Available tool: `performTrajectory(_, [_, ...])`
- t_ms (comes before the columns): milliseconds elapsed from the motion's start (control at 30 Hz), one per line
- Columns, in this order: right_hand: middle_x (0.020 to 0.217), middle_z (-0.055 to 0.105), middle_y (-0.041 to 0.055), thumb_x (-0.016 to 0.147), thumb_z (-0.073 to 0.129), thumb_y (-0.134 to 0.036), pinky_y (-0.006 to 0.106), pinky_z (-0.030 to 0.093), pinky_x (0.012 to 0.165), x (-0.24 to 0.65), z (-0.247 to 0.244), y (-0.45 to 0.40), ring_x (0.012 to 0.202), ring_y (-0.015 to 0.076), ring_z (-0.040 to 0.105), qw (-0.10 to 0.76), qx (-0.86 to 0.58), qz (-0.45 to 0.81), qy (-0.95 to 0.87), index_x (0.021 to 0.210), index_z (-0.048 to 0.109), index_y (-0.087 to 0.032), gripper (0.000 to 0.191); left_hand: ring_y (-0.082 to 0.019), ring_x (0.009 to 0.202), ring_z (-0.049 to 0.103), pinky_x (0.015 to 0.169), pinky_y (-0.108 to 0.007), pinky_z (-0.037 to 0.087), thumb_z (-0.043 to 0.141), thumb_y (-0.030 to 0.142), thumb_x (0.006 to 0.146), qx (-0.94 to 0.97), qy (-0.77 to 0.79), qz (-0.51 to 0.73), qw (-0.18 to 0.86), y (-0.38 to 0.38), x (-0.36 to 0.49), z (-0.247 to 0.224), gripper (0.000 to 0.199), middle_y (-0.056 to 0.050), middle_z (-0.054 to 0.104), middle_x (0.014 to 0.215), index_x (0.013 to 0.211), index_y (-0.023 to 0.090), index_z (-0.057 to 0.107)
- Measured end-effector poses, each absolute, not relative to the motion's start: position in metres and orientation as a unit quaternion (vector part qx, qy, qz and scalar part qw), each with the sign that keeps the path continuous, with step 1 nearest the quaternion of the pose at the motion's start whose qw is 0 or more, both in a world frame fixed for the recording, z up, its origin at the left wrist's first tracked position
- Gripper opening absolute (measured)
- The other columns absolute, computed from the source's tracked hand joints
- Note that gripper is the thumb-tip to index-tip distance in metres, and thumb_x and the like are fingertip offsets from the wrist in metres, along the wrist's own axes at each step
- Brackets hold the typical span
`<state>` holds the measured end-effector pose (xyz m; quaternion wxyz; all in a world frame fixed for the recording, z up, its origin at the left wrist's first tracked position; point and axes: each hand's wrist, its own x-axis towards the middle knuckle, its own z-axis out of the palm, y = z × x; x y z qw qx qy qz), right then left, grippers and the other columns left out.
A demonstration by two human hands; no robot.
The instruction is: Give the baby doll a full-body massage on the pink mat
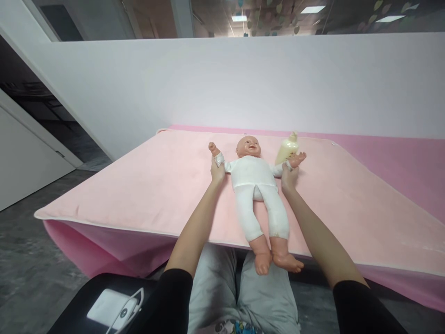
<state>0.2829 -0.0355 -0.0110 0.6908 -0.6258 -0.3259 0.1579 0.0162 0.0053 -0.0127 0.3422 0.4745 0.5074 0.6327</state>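
**Both arms of the doll held out to the sides**

The doll (253, 170) lies on its back on the pink cloth (139, 185), head towards the wall (222, 83) and feet jutting past the near edge, above the person's lap; the left hand (218, 171) is curled around one of its forearms near the wrist, and the right hand (289, 179) is wrapped in the same way around the other; exactly how the fingertips meet beneath the sleeves cannot be told.

The step in hand seems to be holding the two arms apart; done well, it would call for a light, equal grip on both sides, taken on the forearm rather than the small hand, so that neither arm twists and the body lies straight; any pull towards the person should be gentle, since the feet already overhang the edge; the right hand also needs care, for the bottle (287, 150) stands just behind that arm.

The doll has a bald head and bare, skin-toned hands and feet; its trunk, arms and legs are white, with a seam across the waist and a brownish mark above one ankle; the white covering looks wrinkled near the wrist by the left hand; the legs lie slightly parted, the feet close together.
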Motion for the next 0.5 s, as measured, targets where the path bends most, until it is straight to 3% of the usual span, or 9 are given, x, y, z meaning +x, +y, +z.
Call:
performTrajectory(100, [0.138,0.049,0.0123,0.073,0.055,-0.033,0.045,0.045,0.100,0.293,-0.016,-0.027,0.123,0.0255,0.052,0.705,-0.602,0.182,-0.329,0.132,0.042,-0.022,0.061,-0.022,0.111,0.061,0.096,-0.038,0.051,0.056,0.021,0.082,0.444,0.522,0.629,0.367,0.008,0.013,-0.012,0.051,-0.008,0.062,0.120,0.132,0.022,0.045])
performTrajectory(167, [0.140,0.045,0.0105,0.078,0.049,-0.035,0.046,0.050,0.094,0.301,-0.021,-0.020,0.122,0.0231,0.053,0.715,-0.583,0.226,-0.314,0.136,0.037,-0.026,0.060,-0.022,0.112,0.061,0.094,-0.037,0.053,0.056,0.018,0.081,0.415,0.518,0.634,0.397,0.008,0.012,-0.008,0.047,-0.010,0.061,0.121,0.127,0.020,0.046])
performTrajectory(333, [0.124,0.054,0.0094,0.089,0.028,-0.031,0.046,0.058,0.077,0.319,-0.026,-0.008,0.107,0.0199,0.060,0.711,-0.541,0.365,-0.262,0.129,0.040,-0.029,0.042,-0.025,0.108,0.063,0.074,-0.037,0.061,0.053,0.017,0.082,0.310,0.494,0.645,0.495,0.000,0.012,0.005,0.057,-0.015,0.050,0.136,0.135,0.019,0.034])
performTrajectory(433, [0.128,0.052,0.0122,0.089,0.029,-0.031,0.047,0.057,0.079,0.315,-0.024,-0.014,0.109,0.0219,0.060,0.726,-0.545,0.332,-0.258,0.134,0.036,-0.028,0.045,-0.026,0.111,0.062,0.072,-0.037,0.061,0.051,0.017,0.083,0.293,0.486,0.651,0.504,-0.002,0.013,0.006,0.062,-0.016,0.046,0.141,0.141,0.019,0.028])
performTrajectory(500, [0.138,0.046,0.0135,0.087,0.037,-0.034,0.046,0.056,0.083,0.306,-0.018,-0.022,0.117,0.0232,0.057,0.742,-0.559,0.259,-0.263,0.139,0.030,-0.028,0.053,-0.025,0.116,0.059,0.080,-0.037,0.060,0.051,0.017,0.083,0.316,0.505,0.654,0.465,-0.002,0.015,0.003,0.061,-0.014,0.049,0.139,0.140,0.020,0.031])
